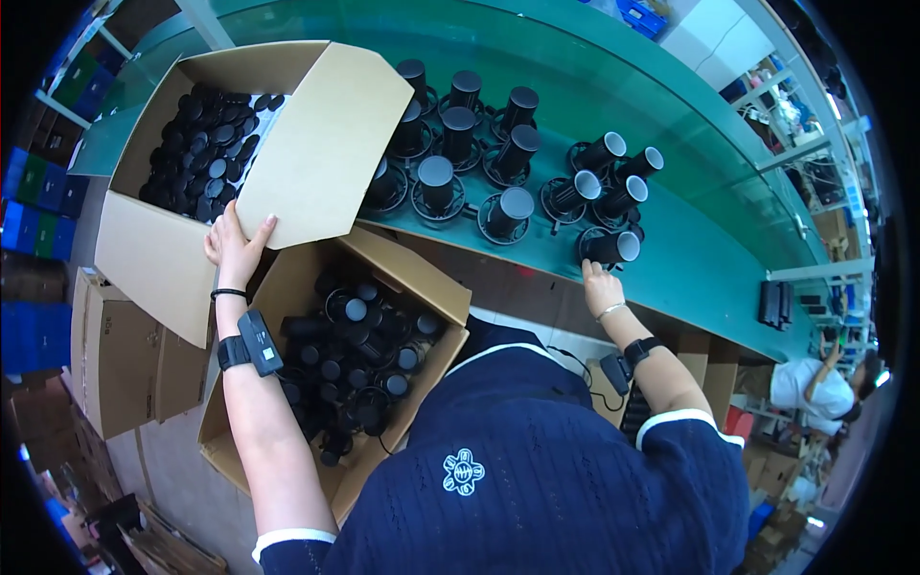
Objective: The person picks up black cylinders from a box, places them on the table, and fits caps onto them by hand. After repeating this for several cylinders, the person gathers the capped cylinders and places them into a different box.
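While the left hand point(238, 247) lies at the near edge of an open brown cardboard carton point(153, 257), its thumb is against the folded-out flap and its fingers reach over the rim; whether they grasp anything cannot be told. Just beyond these fingers, flat round black discs point(196, 149) lie loose in a heap, probably boxed because the walls stop them scattering. Below and to the right of that hand, a second open brown cardboard carton point(422, 278) holds jumbled black cylindrical parts point(362, 337), perhaps set close so that they are within reach. Between the two hands and farther off, black cylinders with dark grey tops point(436, 187) stand on wide rings along a long green bench point(690, 278), likely spaced so that the bases do not foul each other. Just beyond the right hand point(604, 287), a black cylinder with a pale round top point(606, 247) stands near the bench's front edge; bent fingertips meet its base, but whether they pinch it cannot be told. Counted, there are two open cartons, nine dark-topped cylinders and five pale-topped ones; the discs and jumbled parts overlap too much to count
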`<control>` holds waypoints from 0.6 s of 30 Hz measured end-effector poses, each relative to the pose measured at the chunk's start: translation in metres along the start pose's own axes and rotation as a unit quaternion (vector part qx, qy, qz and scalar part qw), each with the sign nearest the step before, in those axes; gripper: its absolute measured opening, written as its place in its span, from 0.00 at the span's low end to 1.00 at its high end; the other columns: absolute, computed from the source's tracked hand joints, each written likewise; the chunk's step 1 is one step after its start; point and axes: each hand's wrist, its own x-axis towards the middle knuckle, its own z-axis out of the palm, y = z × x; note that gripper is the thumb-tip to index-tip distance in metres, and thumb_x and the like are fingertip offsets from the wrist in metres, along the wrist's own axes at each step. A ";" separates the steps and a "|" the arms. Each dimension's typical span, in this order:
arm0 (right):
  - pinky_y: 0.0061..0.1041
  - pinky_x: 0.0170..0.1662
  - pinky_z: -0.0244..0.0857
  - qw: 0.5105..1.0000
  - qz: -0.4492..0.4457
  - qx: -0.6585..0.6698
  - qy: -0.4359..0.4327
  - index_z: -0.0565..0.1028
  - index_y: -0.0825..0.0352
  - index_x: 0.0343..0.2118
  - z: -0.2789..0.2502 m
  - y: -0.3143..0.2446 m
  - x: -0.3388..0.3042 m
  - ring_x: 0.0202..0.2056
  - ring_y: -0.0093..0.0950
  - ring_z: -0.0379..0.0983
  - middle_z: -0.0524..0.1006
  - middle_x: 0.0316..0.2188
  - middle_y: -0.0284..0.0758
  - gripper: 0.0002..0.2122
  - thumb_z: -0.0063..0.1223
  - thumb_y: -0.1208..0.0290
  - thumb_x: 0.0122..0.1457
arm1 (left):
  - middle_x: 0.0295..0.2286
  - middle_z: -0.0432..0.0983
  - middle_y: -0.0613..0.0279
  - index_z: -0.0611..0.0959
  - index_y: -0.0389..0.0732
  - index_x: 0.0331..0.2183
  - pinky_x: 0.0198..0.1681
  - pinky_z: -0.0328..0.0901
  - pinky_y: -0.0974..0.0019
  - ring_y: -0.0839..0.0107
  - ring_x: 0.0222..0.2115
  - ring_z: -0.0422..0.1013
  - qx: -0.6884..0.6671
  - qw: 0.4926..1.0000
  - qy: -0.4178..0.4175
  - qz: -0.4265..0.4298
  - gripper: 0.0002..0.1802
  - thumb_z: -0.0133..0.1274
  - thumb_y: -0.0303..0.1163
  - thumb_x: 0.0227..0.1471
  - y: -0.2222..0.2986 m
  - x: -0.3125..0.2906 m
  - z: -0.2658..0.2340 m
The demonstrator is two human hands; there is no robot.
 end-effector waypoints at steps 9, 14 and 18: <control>0.32 0.30 0.72 0.998 0.018 0.038 -0.035 0.69 0.70 0.41 -0.031 0.000 0.009 0.30 0.38 0.77 0.74 0.29 0.42 0.13 0.46 0.79 0.50 | 0.49 0.66 0.56 0.64 0.43 0.56 0.59 0.36 0.46 0.61 0.55 0.56 -0.016 1.000 0.002 0.006 0.43 0.50 0.63 0.47 0.004 0.006 0.002; 0.38 0.37 0.70 0.952 -0.152 0.254 -0.084 0.76 0.63 0.34 -0.157 -0.086 0.041 0.33 0.42 0.75 0.77 0.32 0.42 0.09 0.52 0.71 0.48 | 0.44 0.68 0.49 0.68 0.40 0.51 0.54 0.50 0.46 0.54 0.50 0.61 -0.054 0.998 0.005 -0.022 0.46 0.59 0.61 0.37 0.012 0.003 -0.027; 0.29 0.35 0.70 0.822 -0.395 0.401 -0.087 0.76 0.67 0.40 -0.288 -0.177 0.099 0.31 0.37 0.76 0.77 0.31 0.43 0.12 0.58 0.72 0.51 | 0.43 0.68 0.48 0.69 0.39 0.49 0.54 0.49 0.46 0.52 0.49 0.60 -0.068 0.997 -0.032 -0.026 0.48 0.61 0.62 0.33 0.027 0.005 -0.031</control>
